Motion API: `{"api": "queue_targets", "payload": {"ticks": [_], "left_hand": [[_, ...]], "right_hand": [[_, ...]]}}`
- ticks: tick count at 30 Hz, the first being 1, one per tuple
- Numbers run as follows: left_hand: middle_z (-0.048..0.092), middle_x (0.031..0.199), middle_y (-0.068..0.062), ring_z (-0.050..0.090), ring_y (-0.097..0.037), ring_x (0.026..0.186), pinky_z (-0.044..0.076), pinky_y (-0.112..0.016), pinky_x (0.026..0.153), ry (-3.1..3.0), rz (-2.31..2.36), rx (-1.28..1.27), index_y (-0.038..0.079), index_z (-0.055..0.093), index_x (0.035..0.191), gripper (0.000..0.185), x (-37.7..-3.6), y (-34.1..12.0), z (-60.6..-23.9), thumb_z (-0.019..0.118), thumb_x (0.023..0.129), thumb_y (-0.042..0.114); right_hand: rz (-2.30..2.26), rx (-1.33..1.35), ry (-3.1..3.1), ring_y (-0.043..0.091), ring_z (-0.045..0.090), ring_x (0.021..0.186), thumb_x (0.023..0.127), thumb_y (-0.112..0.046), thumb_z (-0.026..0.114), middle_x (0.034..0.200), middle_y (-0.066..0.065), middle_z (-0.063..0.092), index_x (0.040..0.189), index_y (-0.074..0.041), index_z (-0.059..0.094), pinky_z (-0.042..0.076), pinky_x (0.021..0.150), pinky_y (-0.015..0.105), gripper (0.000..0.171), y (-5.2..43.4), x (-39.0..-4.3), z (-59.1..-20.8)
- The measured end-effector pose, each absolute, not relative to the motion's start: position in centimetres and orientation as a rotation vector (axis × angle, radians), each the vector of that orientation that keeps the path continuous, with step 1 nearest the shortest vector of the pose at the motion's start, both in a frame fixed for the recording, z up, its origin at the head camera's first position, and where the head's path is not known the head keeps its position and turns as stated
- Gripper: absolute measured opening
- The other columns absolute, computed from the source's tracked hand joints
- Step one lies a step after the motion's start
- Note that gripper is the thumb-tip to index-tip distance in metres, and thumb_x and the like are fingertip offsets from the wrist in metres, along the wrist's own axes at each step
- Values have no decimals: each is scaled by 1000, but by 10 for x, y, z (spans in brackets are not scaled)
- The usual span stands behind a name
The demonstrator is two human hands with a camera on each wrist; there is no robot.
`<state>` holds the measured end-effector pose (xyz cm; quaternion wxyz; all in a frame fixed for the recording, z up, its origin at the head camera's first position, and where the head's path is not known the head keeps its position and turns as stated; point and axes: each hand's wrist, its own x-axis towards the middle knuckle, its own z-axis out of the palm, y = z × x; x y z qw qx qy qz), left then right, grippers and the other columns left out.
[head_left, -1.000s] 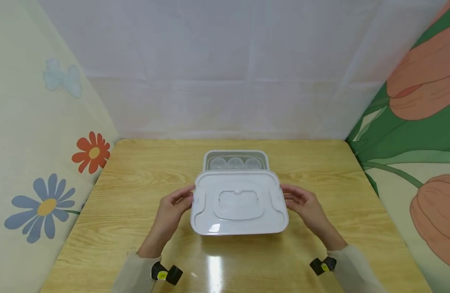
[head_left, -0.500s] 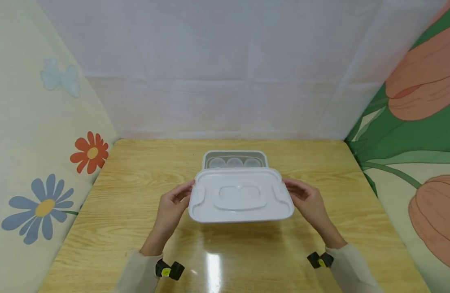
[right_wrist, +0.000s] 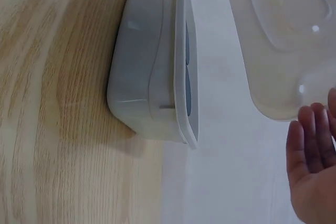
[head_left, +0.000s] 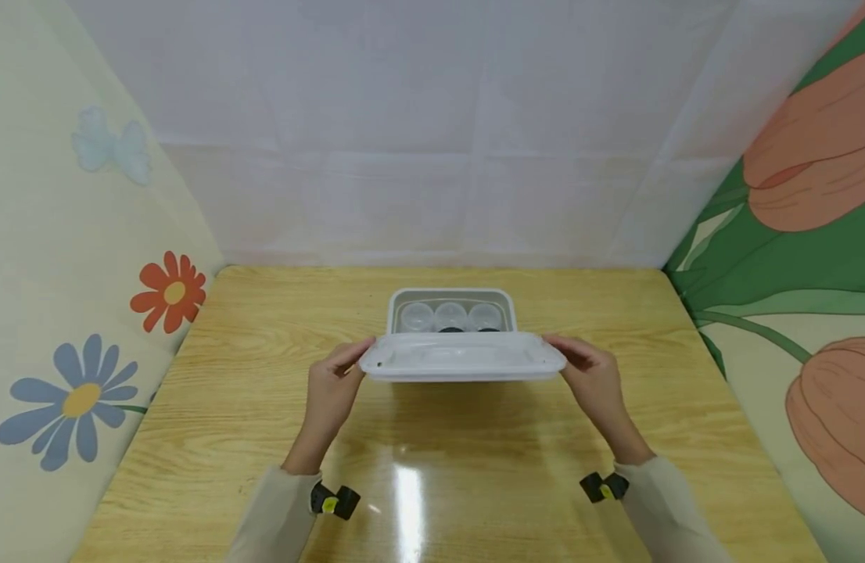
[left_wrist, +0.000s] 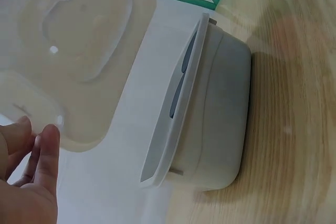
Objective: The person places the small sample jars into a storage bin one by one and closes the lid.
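Note:
A white translucent plastic lid (head_left: 463,357) is held up off the table, its long sides left to right and its near edge raised so that it shows almost edge-on in the head view. My left hand (head_left: 330,391) pinches its left end between thumb and fingers. At the opposite end my right hand (head_left: 596,395) grips the edge in the same way. Behind and below the lid stands an uncovered pale storage box (left_wrist: 218,103). Clear round domed tops (head_left: 418,317) stand in a row inside, with dark round shapes (head_left: 450,330) partly showing. The lid hides the box's near part.
The box rests on a wood-grain table (head_left: 278,313). A white cloth backdrop (head_left: 404,156) rises behind the table's far edge. Flower-printed panels (head_left: 80,313) stand along the sides. Small black wrist cameras (head_left: 334,502) are strapped at both cuffs.
The lid has tilted from showing its broad top face to nearly edge-on, its near edge rising. Both hands have turned with it, keeping their grip. More of the box's inside now shows.

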<state>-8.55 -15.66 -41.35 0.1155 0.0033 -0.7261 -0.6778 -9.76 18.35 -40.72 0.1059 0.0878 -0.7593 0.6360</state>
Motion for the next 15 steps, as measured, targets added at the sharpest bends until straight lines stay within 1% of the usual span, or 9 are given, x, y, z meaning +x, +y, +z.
{"api": "queue_targets", "payload": {"ticks": [1,3,5,8,11,15], "left_hand": [[67,94,9,63,0,88,55,-17,78,-2121,-1990,13,-12,64,110,25,-87,-156,-413,60,86,-11],[66,89,12,64,-1,80,56,-18,72,-2103,-1995,11,-14,65,108,23,-89,-155,-414,59,86,-12],[65,83,14,64,-2,72,56,-19,66,-2085,-2011,23,-15,65,106,21,-90,-154,-414,60,86,-11],[65,79,13,64,-3,67,56,-20,61,-2077,-2007,46,-16,66,102,18,-94,-152,-414,62,86,-7],[64,78,8,62,-3,67,56,-20,59,-2099,-1970,87,-13,69,99,16,-98,-150,-413,65,86,-4],[65,84,-2,61,-1,72,56,-17,64,-2119,-1893,122,-11,70,95,16,-104,-149,-412,68,85,1]], "right_hand": [[1893,252,-2210,-1,64,92,86,8,63,99,-16,69,106,15,63,53,78,14,22,183,-98,-408],[1901,204,-2188,0,65,86,84,8,64,94,-16,70,102,6,70,54,74,15,19,182,-100,-408],[1906,151,-2170,0,65,82,83,8,66,90,-16,70,95,-6,74,55,72,16,21,181,-102,-408],[1890,84,-2147,1,65,80,81,8,68,87,-16,68,87,-16,74,55,72,17,25,179,-106,-407],[1895,73,-2113,4,65,84,81,5,70,90,-12,68,88,-9,75,55,75,18,16,178,-110,-407],[1889,18,-2135,5,66,84,83,-3,71,89,-12,70,93,-7,74,55,75,18,11,176,-114,-408]]}}
